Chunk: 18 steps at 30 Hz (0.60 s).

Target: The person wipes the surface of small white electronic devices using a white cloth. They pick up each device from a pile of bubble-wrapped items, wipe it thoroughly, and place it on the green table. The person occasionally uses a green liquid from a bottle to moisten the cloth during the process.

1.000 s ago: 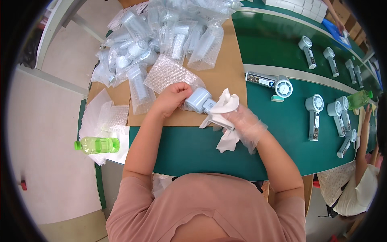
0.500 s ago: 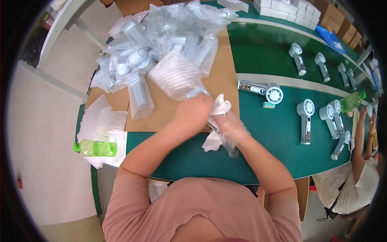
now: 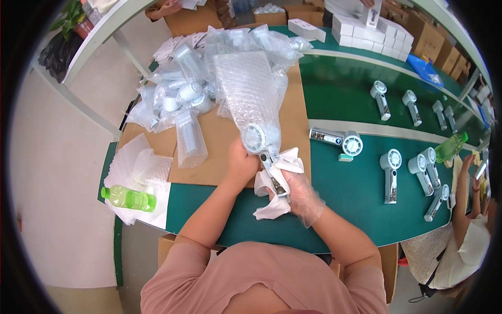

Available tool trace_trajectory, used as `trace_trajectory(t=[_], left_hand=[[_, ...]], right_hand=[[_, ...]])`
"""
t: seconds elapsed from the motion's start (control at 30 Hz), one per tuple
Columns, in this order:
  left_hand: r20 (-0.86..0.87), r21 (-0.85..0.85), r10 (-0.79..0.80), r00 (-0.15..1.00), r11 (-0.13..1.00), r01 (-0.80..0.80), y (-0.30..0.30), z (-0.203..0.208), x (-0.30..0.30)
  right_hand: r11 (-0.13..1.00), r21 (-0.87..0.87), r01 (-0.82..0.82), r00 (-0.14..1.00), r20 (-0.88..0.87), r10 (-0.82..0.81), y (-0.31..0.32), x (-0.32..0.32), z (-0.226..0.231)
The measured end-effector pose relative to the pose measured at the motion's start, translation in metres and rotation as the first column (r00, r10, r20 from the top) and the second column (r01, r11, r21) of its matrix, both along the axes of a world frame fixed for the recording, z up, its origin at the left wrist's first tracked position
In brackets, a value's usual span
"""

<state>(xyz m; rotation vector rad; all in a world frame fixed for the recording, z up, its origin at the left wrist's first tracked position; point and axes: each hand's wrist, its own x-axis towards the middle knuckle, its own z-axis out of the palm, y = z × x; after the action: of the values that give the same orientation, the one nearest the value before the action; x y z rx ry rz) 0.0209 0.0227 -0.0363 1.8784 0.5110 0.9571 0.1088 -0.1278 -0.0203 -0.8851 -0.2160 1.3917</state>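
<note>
Holding a fan by its handle, head in a bubble bag

The pale fan is in front of me, over the near edge of a cardboard sheet, its round head inside the mouth of a bubble bag and its handle toward me. My left hand is bare and curled at the bag's mouth, by the fan's neck; its fingertips are hidden. My right hand, in a clear plastic glove, is clamped on the handle through a white cloth.

Beyond, a heap of bubble-wrapped bundles covers the far cardboard. To my left, a green-capped bottle lies beside flat bubble sheets. To my right on the green bench, an unwrapped fan lies crosswise near a small block, with more fans beyond it.
</note>
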Motion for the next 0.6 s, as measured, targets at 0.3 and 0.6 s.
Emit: trace_trajectory(t=[0.3,0.6], left_hand=[[-0.117,0.147,0.222,0.968,0.968,-0.204,-0.025,0.005,-0.008],[-0.183,0.000,-0.094,0.979,0.995,0.096,-0.006,0.053,-0.027]], right_hand=[[0.997,0.077,-0.033,0.991,0.131,0.022,0.005,0.008,-0.016],[0.942,0.201,-0.269,0.380,0.921,-0.088,-0.018,0.033,0.021]])
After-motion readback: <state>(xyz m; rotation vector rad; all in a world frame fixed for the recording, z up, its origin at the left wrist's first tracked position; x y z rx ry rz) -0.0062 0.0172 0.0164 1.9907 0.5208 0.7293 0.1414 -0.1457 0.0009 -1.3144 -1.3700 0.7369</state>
